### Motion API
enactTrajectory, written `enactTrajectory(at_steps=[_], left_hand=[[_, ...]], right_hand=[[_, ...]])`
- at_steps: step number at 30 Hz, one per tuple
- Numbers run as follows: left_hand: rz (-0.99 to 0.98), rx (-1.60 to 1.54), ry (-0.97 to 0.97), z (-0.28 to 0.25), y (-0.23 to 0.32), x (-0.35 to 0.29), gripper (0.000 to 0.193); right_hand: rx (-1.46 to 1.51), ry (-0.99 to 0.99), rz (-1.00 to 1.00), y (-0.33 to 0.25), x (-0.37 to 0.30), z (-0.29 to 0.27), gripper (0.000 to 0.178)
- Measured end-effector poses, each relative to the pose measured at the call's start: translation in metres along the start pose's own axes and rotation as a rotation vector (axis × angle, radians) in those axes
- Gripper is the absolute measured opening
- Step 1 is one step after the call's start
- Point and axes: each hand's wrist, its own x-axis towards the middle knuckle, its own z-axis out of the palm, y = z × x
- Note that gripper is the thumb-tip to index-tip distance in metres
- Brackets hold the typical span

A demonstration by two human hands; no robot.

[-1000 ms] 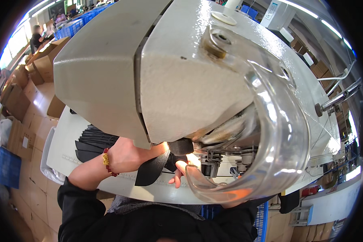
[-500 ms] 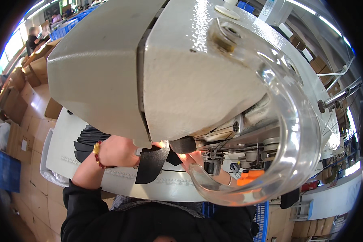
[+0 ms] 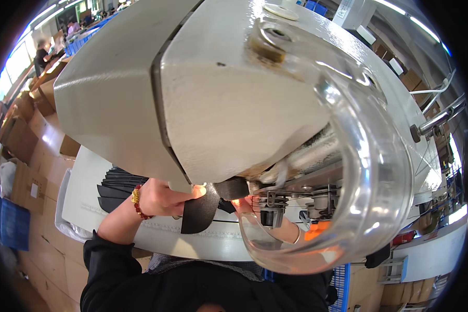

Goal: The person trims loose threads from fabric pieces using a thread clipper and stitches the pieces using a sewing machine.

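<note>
Below the head of a white sewing machine, a black piece of material with a rounded lower edge hangs over the near side of the work surface. My left hand pinches its left edge, the lit thumb lying along the top. To the right of the piece, the fingers of my right hand come up beside a small black bit. The machine's dark knob and clear curved guard cover much of that hand, so its grip is hidden. The stitching spot is also out of sight.
A fanned stack of black pieces lies on the white table left of my left wrist. A ruler strip runs along the near side. The clear guard juts out at right. Cardboard boxes stand on the floor at left.
My left hand has shifted slightly right, its thumb now showing on the black piece. The piece hangs a little more upright. The view has turned slightly, so the machine appears further left.
</note>
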Motion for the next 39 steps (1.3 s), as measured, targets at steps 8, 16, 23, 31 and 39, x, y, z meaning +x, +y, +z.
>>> enactTrajectory(at_steps=[8, 16, 23, 31, 39], left_hand=[[0.003, 0.053, -0.005, 0.002, 0.001, 0.002, 0.037], [0.066, 0.143, 0.048, -0.003, 0.006, 0.015, 0.03], [-0.014, 0.059, -0.056, 0.0, -0.013, -0.007, 0.024], [0.067, 0.08, 0.031, 0.002, -0.009, 0.006, 0.023], [0.136, 0.133, 0.077, 0.001, -0.006, 0.017, 0.03]], right_hand=[[-0.017, -0.051, -0.024, -0.007, 0.018, -0.016, 0.033], [-0.034, -0.139, -0.08, -0.011, 0.034, -0.033, 0.037], [-0.028, -0.227, -0.147, -0.007, 0.045, -0.034, 0.04], [0.008, 0.135, -0.258, -0.001, 0.038, -0.015, 0.031], [0.152, 0.014, -0.06, 0.006, 0.016, 0.003, 0.038]])
